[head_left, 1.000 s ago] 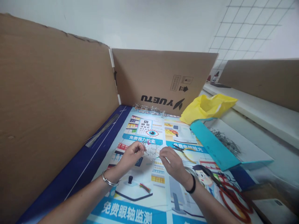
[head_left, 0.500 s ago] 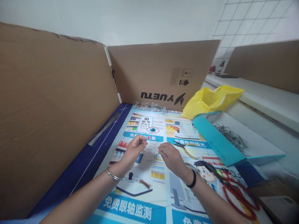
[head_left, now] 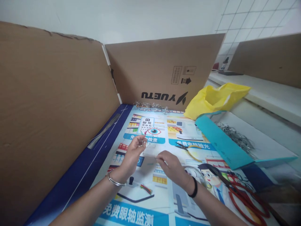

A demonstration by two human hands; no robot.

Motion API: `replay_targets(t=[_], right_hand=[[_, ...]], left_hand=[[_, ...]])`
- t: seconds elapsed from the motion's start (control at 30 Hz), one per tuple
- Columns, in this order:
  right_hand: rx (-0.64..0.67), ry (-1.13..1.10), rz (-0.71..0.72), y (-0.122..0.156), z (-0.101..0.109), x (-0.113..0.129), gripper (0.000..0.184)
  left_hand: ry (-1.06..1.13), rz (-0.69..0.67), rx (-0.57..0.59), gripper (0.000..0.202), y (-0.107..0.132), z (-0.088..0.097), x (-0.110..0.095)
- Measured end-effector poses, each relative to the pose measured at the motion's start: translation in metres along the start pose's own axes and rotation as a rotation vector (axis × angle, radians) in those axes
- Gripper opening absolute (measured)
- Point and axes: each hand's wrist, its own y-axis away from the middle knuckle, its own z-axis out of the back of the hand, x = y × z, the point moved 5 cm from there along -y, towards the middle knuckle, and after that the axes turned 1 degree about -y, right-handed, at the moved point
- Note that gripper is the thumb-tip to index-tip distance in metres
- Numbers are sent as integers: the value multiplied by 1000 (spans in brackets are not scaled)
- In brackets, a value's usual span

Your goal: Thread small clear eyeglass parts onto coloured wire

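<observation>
My left hand [head_left: 134,152] is closed in a pinch on a thin wire [head_left: 144,150], with small red and green bits [head_left: 144,133] showing above the fingertips. Faint loops of wire show between the two hands. My right hand [head_left: 169,164] is closed too, thumb against the fingers, lower and to the right; what it pinches is too fine to make out. Beneath the hands lies a printed sheet [head_left: 162,194]. A small bundle of coloured strands [head_left: 146,189] rests on it, closer to me. Yellow-handled pliers [head_left: 189,150] lie beyond my right hand.
Red-handled scissors [head_left: 244,197] lie at the right, beside a clear coil [head_left: 199,174]. A teal box [head_left: 225,142] holds many grey wire pieces [head_left: 235,135]. Behind it sits a yellow bag [head_left: 211,100]. Cardboard panels [head_left: 145,69] stand left and behind; wire pieces [head_left: 150,105] line the back.
My hands have moved apart: the left slightly up, the right down and back. The red and green bits now stand clear above my left fingertips. The view has shifted slightly.
</observation>
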Motion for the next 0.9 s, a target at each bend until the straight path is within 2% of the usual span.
replay_targets(t=[0.07, 0.17, 0.33, 0.43, 0.57, 0.67, 0.8, 0.9], right_hand=[[132, 104, 82, 3, -11, 6, 15], [246, 243, 146, 6, -21, 12, 19], [321, 300, 172, 2, -25, 18, 23], [252, 242, 155, 0, -20, 19, 23], [129, 123, 17, 2, -15, 13, 15], [24, 85, -150, 3, -11, 2, 16], [-187, 2, -411, 5, 0, -13, 20], [-242, -146, -521, 5, 2, -18, 21]], left_hand=[[-35, -9, -12, 32, 0, 3, 0], [-96, -29, -18, 33, -1, 4, 1], [-165, -101, 3, 30, 1, 3, -1], [-188, -116, 20, 30, 3, 1, -1], [-188, -106, 51, 29, 5, -1, 2], [-168, -88, 69, 29, 7, -4, 3], [-157, -45, 76, 32, 9, -7, 5], [-146, -22, 109, 33, 14, -13, 7]])
